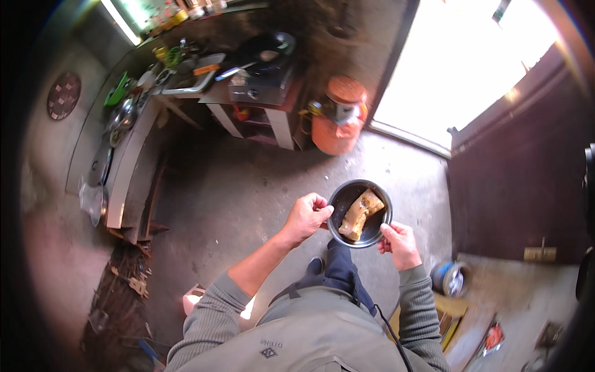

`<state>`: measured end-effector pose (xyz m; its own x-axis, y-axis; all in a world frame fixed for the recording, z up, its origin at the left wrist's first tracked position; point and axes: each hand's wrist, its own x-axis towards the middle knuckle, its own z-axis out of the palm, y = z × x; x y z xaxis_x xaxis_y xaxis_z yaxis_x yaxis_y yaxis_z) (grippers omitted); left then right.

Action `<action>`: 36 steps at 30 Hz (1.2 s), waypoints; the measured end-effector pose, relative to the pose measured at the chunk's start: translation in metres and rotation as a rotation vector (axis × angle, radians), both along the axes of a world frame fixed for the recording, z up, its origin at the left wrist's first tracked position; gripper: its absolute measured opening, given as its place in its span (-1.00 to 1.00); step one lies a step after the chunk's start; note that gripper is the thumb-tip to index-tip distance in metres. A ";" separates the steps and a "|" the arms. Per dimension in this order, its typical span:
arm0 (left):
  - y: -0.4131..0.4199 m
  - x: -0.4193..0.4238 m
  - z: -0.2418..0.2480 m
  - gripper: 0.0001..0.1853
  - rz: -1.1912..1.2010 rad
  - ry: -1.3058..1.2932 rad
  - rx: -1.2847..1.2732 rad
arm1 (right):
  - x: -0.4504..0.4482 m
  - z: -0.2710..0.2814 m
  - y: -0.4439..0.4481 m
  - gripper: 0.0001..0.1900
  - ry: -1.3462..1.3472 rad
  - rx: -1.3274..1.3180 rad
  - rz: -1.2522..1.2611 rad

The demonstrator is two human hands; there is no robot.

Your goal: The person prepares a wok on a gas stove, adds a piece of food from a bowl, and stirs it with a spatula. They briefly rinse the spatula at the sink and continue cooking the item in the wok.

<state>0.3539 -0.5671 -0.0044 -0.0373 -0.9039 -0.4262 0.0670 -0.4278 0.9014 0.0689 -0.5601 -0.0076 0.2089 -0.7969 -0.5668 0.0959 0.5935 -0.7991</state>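
Note:
Between my two hands is a round metal bowl (335, 232) with a dark inside, carried in front of my legs above the floor. A thick, pale brown chunk of food, perhaps a piece of meat (360, 214), lies slantwise in it. My left hand (307, 218) pinches the bowl's left rim between thumb and fingers. On the lower right of the rim, my right hand (400, 244) has its thumb on top and its fingers curled underneath. The underside of the bowl is hidden.
Ahead stand a gas stove (260, 90) with a black wok (274, 46) and an orange gas cylinder (337, 132). A sink (204, 79) and a cluttered counter (122, 186) run along the left. A bright doorway (446, 69) with a dark door (516, 186) is at right.

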 end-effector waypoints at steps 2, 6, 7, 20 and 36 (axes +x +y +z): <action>-0.019 0.036 -0.003 -0.85 0.095 0.035 0.019 | 0.035 -0.002 -0.041 -0.80 0.010 -0.012 0.087; -0.068 0.095 -0.005 -0.84 0.239 0.104 0.039 | 0.086 -0.014 -0.132 -0.75 -0.042 -0.116 0.295; -0.079 0.106 -0.001 -0.83 0.266 0.087 0.048 | 0.096 -0.018 -0.155 -0.74 -0.066 -0.140 0.350; -0.190 0.204 0.040 -0.86 0.454 0.078 0.003 | 0.222 0.014 -0.323 -0.72 0.000 -0.037 0.532; -0.387 0.454 0.024 -0.70 0.294 -1.233 -0.591 | 0.335 0.032 -0.428 -0.70 0.417 -0.220 0.065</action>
